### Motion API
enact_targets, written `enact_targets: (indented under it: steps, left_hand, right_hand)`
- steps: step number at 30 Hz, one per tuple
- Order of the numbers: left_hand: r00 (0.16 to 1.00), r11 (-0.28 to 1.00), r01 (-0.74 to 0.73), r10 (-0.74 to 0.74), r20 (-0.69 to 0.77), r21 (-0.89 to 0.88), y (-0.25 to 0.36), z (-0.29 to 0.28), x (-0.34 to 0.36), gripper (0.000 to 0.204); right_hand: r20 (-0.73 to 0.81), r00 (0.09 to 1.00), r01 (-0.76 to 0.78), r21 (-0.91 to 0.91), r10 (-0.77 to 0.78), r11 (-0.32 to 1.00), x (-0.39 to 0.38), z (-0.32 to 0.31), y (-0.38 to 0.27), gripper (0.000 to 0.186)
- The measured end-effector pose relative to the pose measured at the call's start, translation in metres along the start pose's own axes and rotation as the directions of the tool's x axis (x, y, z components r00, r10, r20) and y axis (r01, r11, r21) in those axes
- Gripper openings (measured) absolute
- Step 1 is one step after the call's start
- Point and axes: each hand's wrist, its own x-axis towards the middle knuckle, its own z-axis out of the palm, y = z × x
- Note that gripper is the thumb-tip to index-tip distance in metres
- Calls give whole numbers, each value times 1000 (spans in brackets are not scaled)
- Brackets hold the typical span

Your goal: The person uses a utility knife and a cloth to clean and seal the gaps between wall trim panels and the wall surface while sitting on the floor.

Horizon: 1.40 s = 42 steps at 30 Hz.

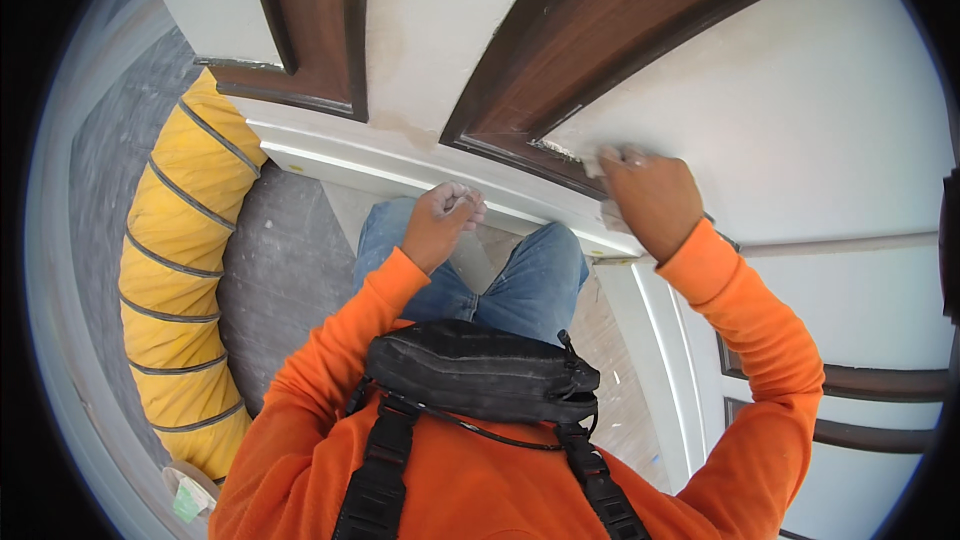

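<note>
My right hand (652,198) is closed against a white panelled surface (790,110), beside the corner of a dark brown wooden frame strip (520,147). Motion smears its fingertips, and a small pale thing at them is too blurred to name. A rough, chipped whitish patch (556,149) shows at that corner, just left of the fingers. My left hand (441,222) is closed in front of my body, near a long white ledge (350,169). Its fingers are curled inward and coated with white dust; whatever may be inside them is hidden.
A yellow ribbed duct hose (165,280) curves along the left over a grey, dusty floor (275,280). A black pouch (480,372) hangs on straps across my chest. More dark trim (880,381) lies at the right. A white upright board (655,350) stands beside my legs.
</note>
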Motion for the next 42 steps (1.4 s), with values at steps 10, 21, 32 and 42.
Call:
enact_targets:
  steps: [10, 21, 32, 42]
  left_hand:
    - [682, 395, -674, 658, 319, 624, 42, 53, 2, 30]
    - [769, 363, -631, 411, 490, 685, 32, 54, 7, 28]
    - [864, 513, -500, 230, 449, 698, 28, 32, 18, 21]
    - [954, 946, 52, -141, 264, 320, -4, 48, 17, 23]
  right_hand:
    - [188, 890, -445, 164, 415, 880, -129, 3, 5, 32]
    - [613, 636, -556, 785, 468, -272, -178, 131, -132, 35]
    - [729, 537, -520, 682, 424, -515, -172, 185, -161, 38]
    - [553, 753, -333, 788, 357, -519, -126, 174, -138, 52]
